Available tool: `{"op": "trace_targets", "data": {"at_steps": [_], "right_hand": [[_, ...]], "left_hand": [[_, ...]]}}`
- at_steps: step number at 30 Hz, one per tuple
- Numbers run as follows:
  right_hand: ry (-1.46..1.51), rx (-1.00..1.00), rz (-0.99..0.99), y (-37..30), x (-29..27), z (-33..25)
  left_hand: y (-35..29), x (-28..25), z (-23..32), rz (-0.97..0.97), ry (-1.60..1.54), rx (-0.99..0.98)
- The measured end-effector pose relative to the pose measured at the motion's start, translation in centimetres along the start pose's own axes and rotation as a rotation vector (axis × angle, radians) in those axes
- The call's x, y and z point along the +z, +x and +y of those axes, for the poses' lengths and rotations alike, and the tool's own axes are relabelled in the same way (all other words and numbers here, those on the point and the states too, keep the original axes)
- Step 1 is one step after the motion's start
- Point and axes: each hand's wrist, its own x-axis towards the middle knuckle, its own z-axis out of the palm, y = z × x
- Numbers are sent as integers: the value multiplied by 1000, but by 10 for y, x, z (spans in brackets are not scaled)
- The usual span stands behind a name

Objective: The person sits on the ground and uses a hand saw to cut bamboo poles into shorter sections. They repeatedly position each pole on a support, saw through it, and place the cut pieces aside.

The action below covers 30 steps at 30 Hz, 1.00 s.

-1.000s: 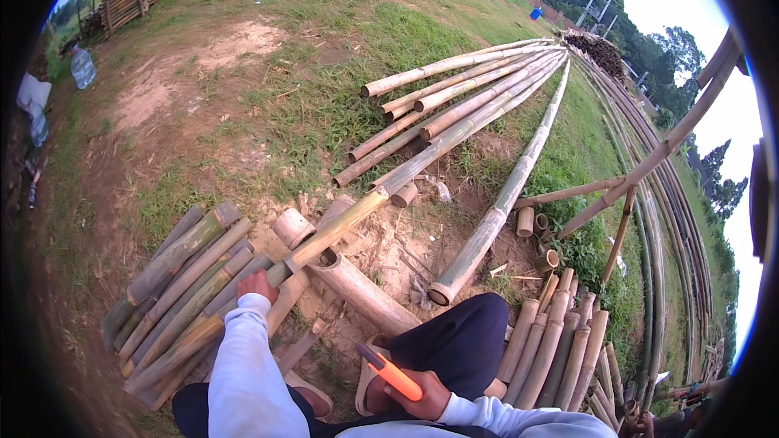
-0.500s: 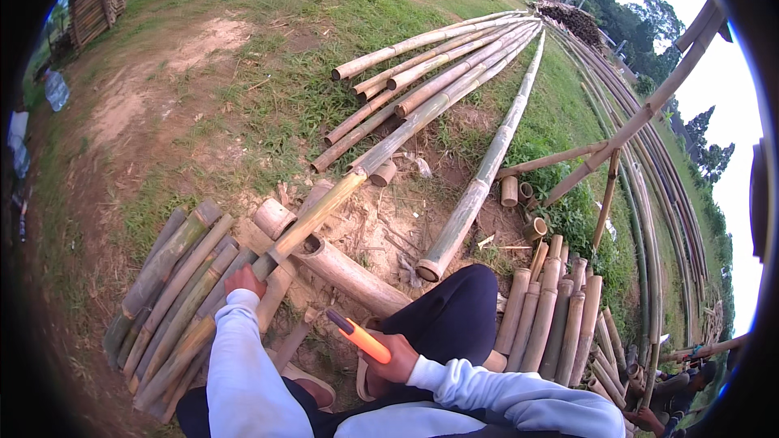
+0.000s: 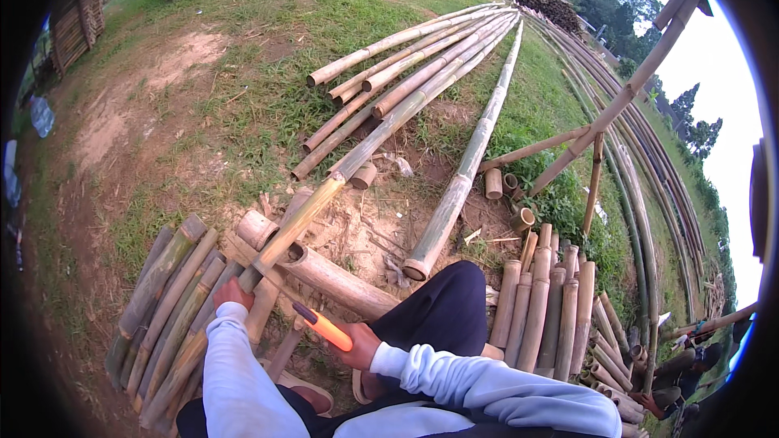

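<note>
My left hand (image 3: 232,295) is closed around the near end of a long bamboo pole (image 3: 302,217), which stretches away up and to the right. A thick bamboo piece (image 3: 349,282) and a short bamboo stump (image 3: 256,229) lie beneath and beside this pole. In my right hand (image 3: 363,344) is the orange handle of a hand saw (image 3: 328,329). Its thin blade points up and left, reaching the pole just beyond my left hand. Whether the teeth have entered the bamboo cannot be made out.
Cut bamboo lengths (image 3: 166,308) lie in a pile at my left. More cut pieces (image 3: 540,308) stand stacked at my right, by a bamboo post frame (image 3: 621,101). Long poles (image 3: 438,53) spread ahead on the grass. Another person (image 3: 677,381) is at the lower right.
My right hand has moved left and slightly down, carrying the saw toward the pole. My left hand keeps its grip. The whole view has shifted a little.
</note>
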Motion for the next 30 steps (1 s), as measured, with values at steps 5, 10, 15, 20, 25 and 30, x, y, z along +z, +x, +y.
{"op": "trace_targets", "data": {"at_steps": [5, 10, 15, 20, 25, 30], "right_hand": [[93, -9, -66, -74, -44, -19], [121, -16, -16, -47, -36, -30], [46, 13, -16, -8, -6, -33], [80, 31, -25, -87, -51, -32], [17, -36, -4, -1, -2, -10], [109, 33, -44, -50, -32, -24]], "left_hand": [[2, 4, -18, -24, 20, -26], [3, -9, -8, -93, 5, -20], [3, -11, -22, -99, -4, -32], [-2, -10, -10, -134, 10, -46], [3, -15, -6, -138, 8, -32], [-3, -16, -13, -168, 0, -46]]}}
